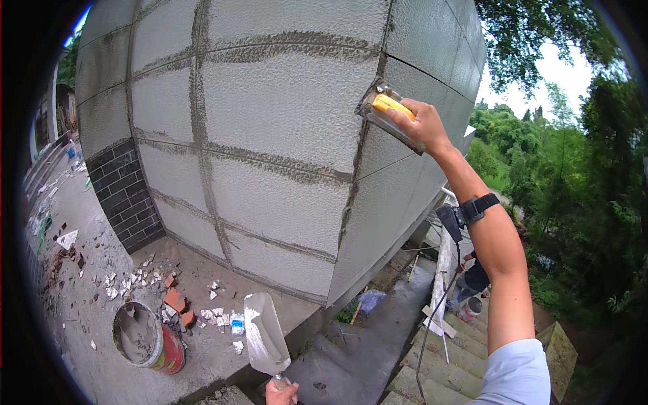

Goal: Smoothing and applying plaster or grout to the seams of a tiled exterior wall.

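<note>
My right hand [425, 123] is closed round the yellow handle of a plastering float [390, 104]. Its flat plate lies tilted at the vertical corner of the wall [290, 101], whose pale textured panels have grey mortar smeared along the joints. Low in the picture, my left hand [281, 392] grips the handle of a broad metal trowel [265, 336]. The trowel's blade points upward, with whitish smears on it, and stands apart from the wall. To its left is a red bucket [173, 351] holding grey mortar [137, 337].
Brick pieces [175, 301] and pale tile shards lie on the concrete ledge, near a small blue-and-white package [237, 325]. Right of the ledge edge, steps [439, 368] descend beside a dark cable [422, 347]. Another person [476, 277] is partly hidden behind my right arm.
</note>
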### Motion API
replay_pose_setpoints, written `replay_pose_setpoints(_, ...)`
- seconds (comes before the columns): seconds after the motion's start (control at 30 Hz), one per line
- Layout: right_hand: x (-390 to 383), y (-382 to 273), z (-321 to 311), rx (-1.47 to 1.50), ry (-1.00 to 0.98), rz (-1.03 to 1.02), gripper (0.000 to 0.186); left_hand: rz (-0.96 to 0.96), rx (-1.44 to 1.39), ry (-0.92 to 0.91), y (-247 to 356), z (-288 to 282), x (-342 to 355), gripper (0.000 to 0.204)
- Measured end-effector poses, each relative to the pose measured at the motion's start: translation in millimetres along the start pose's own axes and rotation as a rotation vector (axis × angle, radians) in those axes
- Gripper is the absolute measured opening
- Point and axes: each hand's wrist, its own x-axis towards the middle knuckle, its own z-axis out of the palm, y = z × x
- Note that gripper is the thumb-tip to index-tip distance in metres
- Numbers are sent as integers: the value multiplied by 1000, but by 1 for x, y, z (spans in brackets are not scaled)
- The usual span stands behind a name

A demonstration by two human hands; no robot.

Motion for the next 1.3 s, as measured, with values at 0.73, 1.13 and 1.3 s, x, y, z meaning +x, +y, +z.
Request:
replay_pose_setpoints(0.73,-178,-13,185,-126,-347,1,44,-113,78,7,-31,-12,29,18)
replay_pose_setpoints(1.13,-242,26,197,13,-110,54,32,-171,55,-27,-55,-19,47,17)
replay_pose_setpoints(1.3,-258,19,239,-55,-234,60,36,-247,100,-35,-70,-14,64,18)
